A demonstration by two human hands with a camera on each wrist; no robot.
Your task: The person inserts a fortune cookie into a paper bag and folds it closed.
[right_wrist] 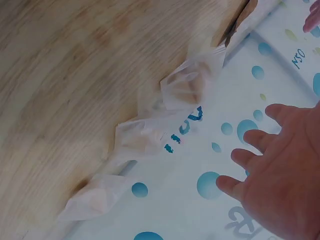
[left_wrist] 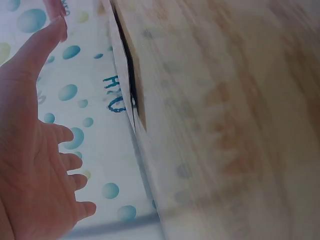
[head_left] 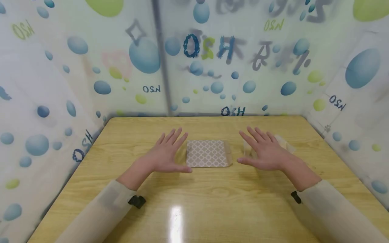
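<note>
A flat patterned packet (head_left: 207,154), brown with a white lattice, lies on the table between the two hands, its plain flap at the right end. My left hand (head_left: 166,155) hovers at its left with fingers spread, holding nothing. To its right my right hand (head_left: 265,154) is also spread and empty, above small translucent wrapped pieces that it partly hides in the head view. Several of these show in the right wrist view: one wrapper (right_wrist: 189,84) at the top, another wrapper (right_wrist: 139,140) in the middle and a third wrapper (right_wrist: 95,198) lowest.
The wooden table (head_left: 194,192) has its far edge against a white wall covering (head_left: 121,98) with blue and green spots and lettering. Similar coverings stand along both sides. Dark bands sit at both sleeve cuffs.
</note>
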